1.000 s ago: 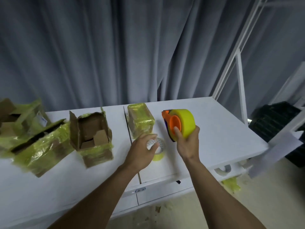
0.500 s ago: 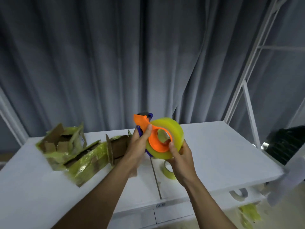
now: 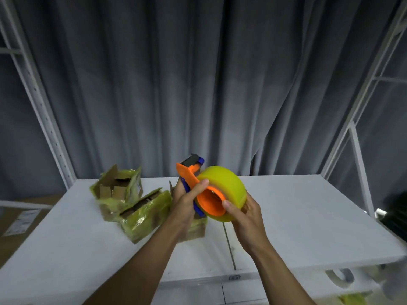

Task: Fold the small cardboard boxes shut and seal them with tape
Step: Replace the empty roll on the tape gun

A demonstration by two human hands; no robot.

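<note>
Tape dispenser (image 3: pixel 220 194) held mid-air, centre frame. Left grip (image 3: pixel 187 203) curls round its orange frame; right grip (image 3: pixel 244 214) clasps yellow roll. Cardboard boxes (image 3: pixel 145 214) on white surface (image 3: pixel 297 216), 9 o'clock of dispenser, wrapped in yellow tape. Rear box (image 3: pixel 114 190) gapes, flaps up: sealing likely unfinished.

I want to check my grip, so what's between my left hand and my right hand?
The orange tape dispenser, loaded with a yellow tape roll, lies between left hand and right hand; both grip it. The head view shows this.

Left hand (image 3: pixel 185 204) has joined right hand (image 3: pixel 246 215) on the seemingly raised dispenser (image 3: pixel 224 186).
</note>
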